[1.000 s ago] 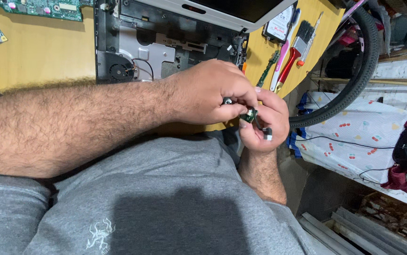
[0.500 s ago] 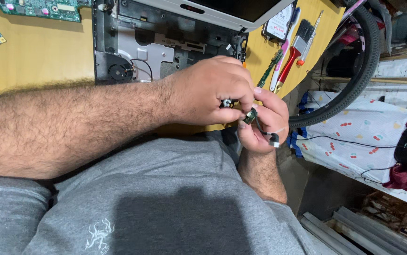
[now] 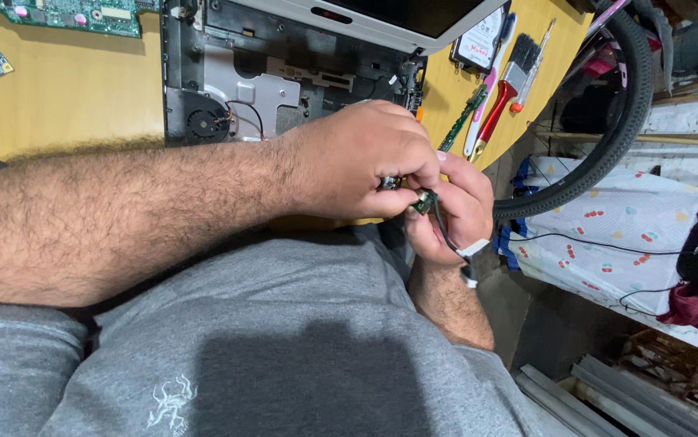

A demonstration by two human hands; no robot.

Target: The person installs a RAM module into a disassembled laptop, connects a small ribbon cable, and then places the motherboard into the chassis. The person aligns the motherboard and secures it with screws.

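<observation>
Head view: both hands' fingers [image 3: 413,166] pinch a small green board [image 3: 423,201] with black cable [image 3: 446,235].

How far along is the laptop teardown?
Done: laptop base is opened, fan exposed, green circuit board out on the table. In hand: both hands, left hand and right hand, pinch a small green board with a black cable. Left: fan remains mounted.
</observation>
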